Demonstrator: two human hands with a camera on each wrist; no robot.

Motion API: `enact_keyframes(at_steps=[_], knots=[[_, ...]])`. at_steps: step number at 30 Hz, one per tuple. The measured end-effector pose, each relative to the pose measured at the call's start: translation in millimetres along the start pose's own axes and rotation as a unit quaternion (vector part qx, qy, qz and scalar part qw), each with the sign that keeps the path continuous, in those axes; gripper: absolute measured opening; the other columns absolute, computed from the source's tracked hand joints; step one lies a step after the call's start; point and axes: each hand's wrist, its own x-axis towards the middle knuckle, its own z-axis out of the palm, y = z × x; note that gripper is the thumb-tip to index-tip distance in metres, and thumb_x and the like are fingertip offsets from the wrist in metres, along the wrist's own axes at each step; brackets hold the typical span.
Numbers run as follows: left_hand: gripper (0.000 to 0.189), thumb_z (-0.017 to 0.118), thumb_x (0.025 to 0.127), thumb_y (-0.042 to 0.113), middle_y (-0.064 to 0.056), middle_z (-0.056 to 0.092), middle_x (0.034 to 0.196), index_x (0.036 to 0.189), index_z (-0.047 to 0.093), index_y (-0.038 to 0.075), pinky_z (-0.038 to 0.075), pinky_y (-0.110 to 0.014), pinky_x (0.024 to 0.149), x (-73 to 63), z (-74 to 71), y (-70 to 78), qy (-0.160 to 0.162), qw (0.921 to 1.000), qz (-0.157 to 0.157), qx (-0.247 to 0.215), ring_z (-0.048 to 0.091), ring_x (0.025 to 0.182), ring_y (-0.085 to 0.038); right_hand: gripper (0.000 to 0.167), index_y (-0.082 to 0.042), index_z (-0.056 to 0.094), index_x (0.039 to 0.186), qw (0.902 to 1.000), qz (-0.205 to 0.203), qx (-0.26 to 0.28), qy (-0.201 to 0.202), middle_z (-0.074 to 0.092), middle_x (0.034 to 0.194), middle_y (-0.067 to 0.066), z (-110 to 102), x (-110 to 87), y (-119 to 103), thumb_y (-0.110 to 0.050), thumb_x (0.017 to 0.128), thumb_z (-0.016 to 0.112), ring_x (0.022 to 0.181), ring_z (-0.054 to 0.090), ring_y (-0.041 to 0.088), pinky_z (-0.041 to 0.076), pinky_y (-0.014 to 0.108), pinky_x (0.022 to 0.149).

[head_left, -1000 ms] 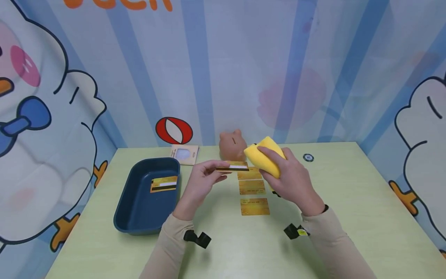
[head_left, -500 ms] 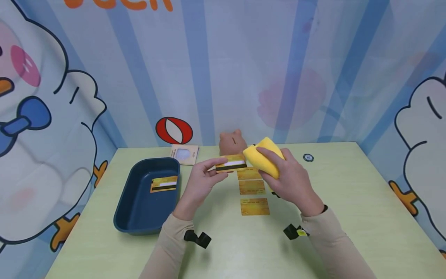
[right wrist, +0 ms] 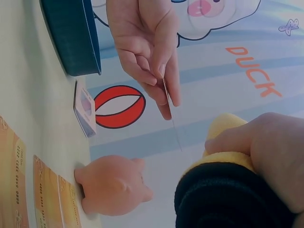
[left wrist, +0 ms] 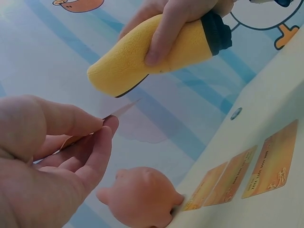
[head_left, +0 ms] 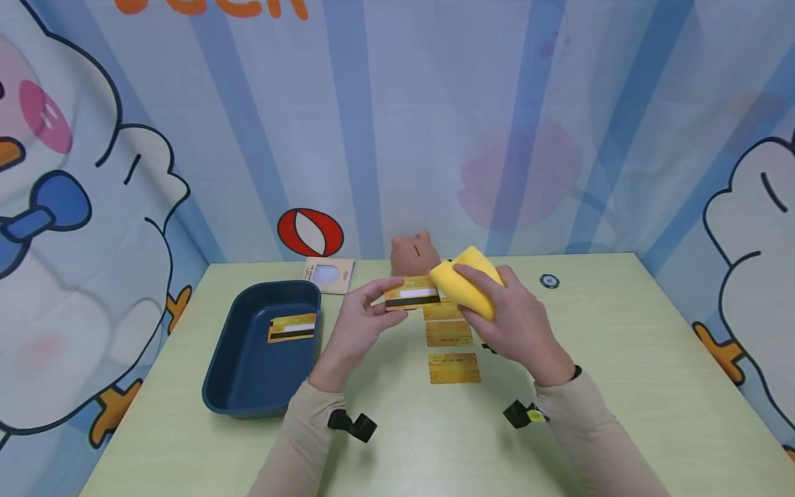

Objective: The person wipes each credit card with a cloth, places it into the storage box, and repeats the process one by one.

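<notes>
My left hand [head_left: 357, 324] pinches a gold bank card [head_left: 412, 293] between thumb and fingers, holding it up above the table with its dark stripe and white strip showing. A folded yellow cloth [head_left: 462, 284] with a dark edge is gripped in my right hand [head_left: 522, 328]. In the head view the cloth overlaps the card's right end; from the left wrist, the cloth [left wrist: 137, 57] shows just past the card's far end. Below the hands, gold cards lie in a column: a near card [head_left: 455, 368], a middle card [head_left: 449, 333] and a far one [head_left: 439, 313], partly covered.
To the left stands a dark blue tray [head_left: 257, 379] with another gold card [head_left: 292, 328] in it. A pink piggy bank [head_left: 413, 254] sits at the back beside a pale flat box [head_left: 331, 275]. Farther right lies a small dark round chip [head_left: 549, 281].
The bank card has tilted so that its striped face turns up toward the head camera. My right hand has shifted slightly left with the cloth, toward the card.
</notes>
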Motion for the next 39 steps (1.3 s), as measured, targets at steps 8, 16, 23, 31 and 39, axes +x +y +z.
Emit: enact_keyframes(at_steps=[8,16,23,31,39], knots=[[0.070,0.070,0.093,-0.011,-0.018,0.055,0.151,0.157,0.046,0.007,0.061,-0.032,0.094,2.0,1.8,-1.6,-0.008,0.9999,0.003,-0.007,0.064,0.127,-0.043,0.061,-0.028,0.059,0.148,0.9997,-0.022,0.007,-0.005,0.056,0.114,0.019,5,-0.5,-6,-0.025,0.092,0.080,0.070,0.051,0.021,0.046,0.033,0.053],[0.076,0.070,0.092,-0.014,-0.017,0.056,0.151,0.159,0.042,0.010,0.062,-0.032,0.092,1.6,6.2,-3.9,-0.013,0.9999,0.001,-0.010,0.067,0.122,-0.043,0.062,-0.029,0.057,0.149,0.9988,-0.048,0.004,-0.013,0.056,0.114,0.019,11,-3.4,-14,-0.027,0.092,0.082,0.070,0.051,0.018,0.047,0.030,0.052],[0.070,0.069,0.092,-0.013,-0.017,0.058,0.149,0.155,0.046,0.008,0.061,-0.035,0.094,2.6,11.6,-8.6,-0.039,0.9991,0.017,-0.002,0.071,0.116,-0.036,0.064,-0.027,0.058,0.149,0.9965,-0.083,0.003,-0.007,0.056,0.114,0.020,19,-5.7,-22,-0.026,0.091,0.084,0.066,0.050,0.016,0.047,0.029,0.051],[0.070,0.069,0.094,-0.011,-0.022,0.068,0.135,0.156,0.045,0.008,0.060,-0.037,0.098,-0.8,16.8,-6.7,-0.056,0.9982,0.019,0.006,0.071,0.114,-0.030,0.069,-0.027,0.057,0.150,0.9941,-0.109,-0.002,-0.003,0.056,0.114,0.020,28,-7.2,-24,-0.026,0.088,0.087,0.068,0.053,0.017,0.052,0.030,0.053],[0.075,0.069,0.094,-0.011,-0.023,0.065,0.140,0.161,0.038,0.004,0.059,-0.037,0.099,-2.1,15.9,-5.8,-0.077,0.9965,0.032,0.011,0.070,0.115,-0.031,0.069,-0.029,0.056,0.151,0.9950,-0.097,-0.013,-0.017,0.056,0.113,0.019,30,-9.0,-27,-0.033,0.089,0.086,0.064,0.050,0.015,0.049,0.029,0.050]])
